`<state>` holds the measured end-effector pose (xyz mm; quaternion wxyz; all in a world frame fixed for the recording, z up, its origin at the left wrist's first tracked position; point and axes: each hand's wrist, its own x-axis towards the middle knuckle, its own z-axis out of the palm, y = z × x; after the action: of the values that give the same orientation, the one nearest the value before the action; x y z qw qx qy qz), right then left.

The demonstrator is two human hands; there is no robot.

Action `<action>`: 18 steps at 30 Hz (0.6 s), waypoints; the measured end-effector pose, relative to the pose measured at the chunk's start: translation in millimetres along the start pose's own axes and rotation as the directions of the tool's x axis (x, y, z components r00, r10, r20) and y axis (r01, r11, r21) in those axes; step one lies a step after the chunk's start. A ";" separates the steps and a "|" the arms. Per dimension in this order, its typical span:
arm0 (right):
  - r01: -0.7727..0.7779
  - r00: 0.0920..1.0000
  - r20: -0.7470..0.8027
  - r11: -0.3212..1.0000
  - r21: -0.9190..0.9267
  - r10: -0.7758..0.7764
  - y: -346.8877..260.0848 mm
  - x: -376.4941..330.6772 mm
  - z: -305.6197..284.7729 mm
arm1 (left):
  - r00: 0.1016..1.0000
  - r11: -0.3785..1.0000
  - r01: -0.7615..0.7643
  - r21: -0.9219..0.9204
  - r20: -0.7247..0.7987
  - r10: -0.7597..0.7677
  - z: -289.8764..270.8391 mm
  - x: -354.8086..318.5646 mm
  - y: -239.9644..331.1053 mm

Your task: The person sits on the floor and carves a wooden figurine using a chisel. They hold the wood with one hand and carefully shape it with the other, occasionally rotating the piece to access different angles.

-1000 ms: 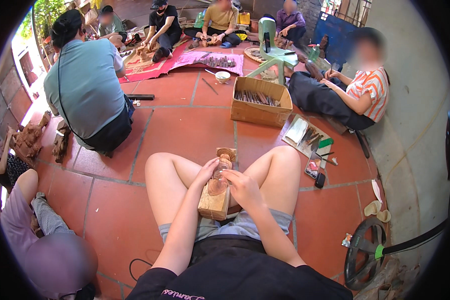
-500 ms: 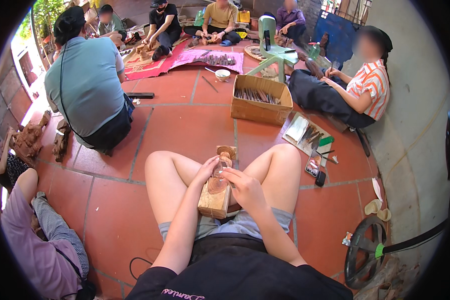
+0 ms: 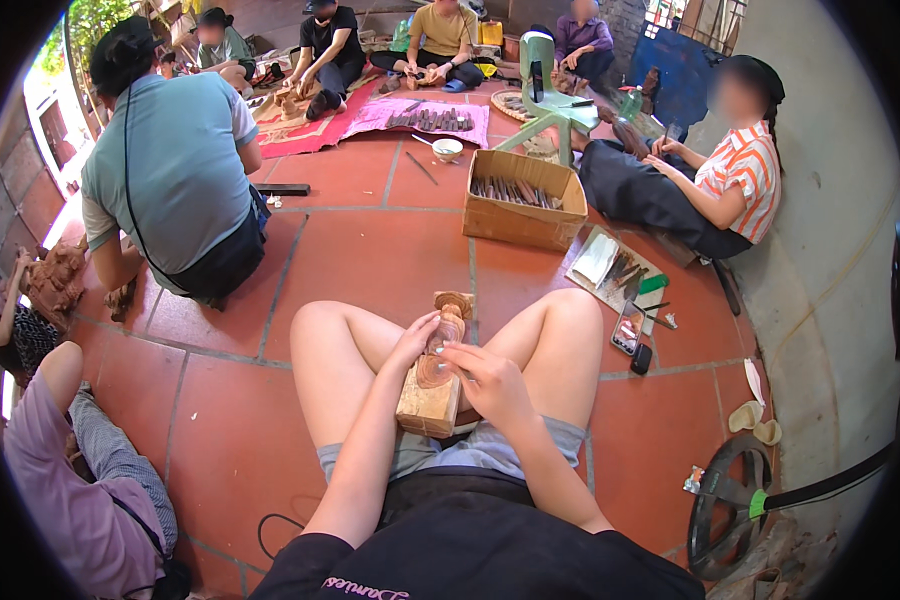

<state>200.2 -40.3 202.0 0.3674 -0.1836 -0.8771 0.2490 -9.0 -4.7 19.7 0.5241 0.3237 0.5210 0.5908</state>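
A partly carved wooden block (image 3: 429,406) stands between my thighs, its squared base toward me and its rounded, turned-looking end away from me. Growth rings show on its upper face. My left hand (image 3: 416,338) is wrapped along the left side of the carved narrow part. Over the right side of the same part, my right hand (image 3: 484,377) has its fingers pinched together close to the wood. Something small and pale may be at those fingertips, too small to name.
Ahead stands a cardboard box (image 3: 523,228) of carving tools. Right of my knee, a board (image 3: 602,262) carries a cloth and tools, with a phone (image 3: 628,328) beside it. A pedal-like black wheel (image 3: 705,505) is at lower right. Several people sit around, one close on the left (image 3: 80,490).
My right hand has shifted slightly down along the carving, its fingers drawn closer together. The left hand stays put. The person in the blue-grey shirt has leaned left, showing a bent arm.
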 end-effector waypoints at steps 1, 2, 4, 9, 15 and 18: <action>0.055 0.996 -0.070 0.998 -0.016 -0.056 3.9 2.0 3.1 | 1.000 1.000 0.022 -0.010 0.000 -0.022 0.3 -1.0 2.1; 0.015 0.999 -0.035 0.999 -0.034 -0.016 9.9 1.1 6.7 | 0.999 0.999 0.045 -0.021 0.001 -0.045 0.7 -1.9 4.0; -0.062 0.997 0.032 0.995 -0.072 0.064 18.5 -2.1 13.6 | 0.999 0.998 0.038 -0.052 0.002 -0.038 -1.0 -1.4 2.4; 0.007 0.994 0.105 0.995 -0.098 0.003 1.7 -12.1 11.9 | 1.000 0.994 -0.001 -0.105 -0.016 0.000 -8.9 3.2 -11.3; -0.110 0.994 0.002 0.992 0.056 0.110 -6.0 -4.8 -8.7 | 1.000 0.995 0.010 -0.098 -0.024 -0.013 -0.4 0.7 -3.5; -0.171 0.966 -0.152 0.960 0.219 0.207 13.5 -5.0 -7.8 | 0.999 0.997 0.022 -0.068 -0.033 -0.024 2.9 -2.4 1.9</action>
<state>211.1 -29.6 196.3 0.4339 -0.2492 -0.7897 0.3549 -6.2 -6.0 22.6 0.5328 0.2897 0.5130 0.6075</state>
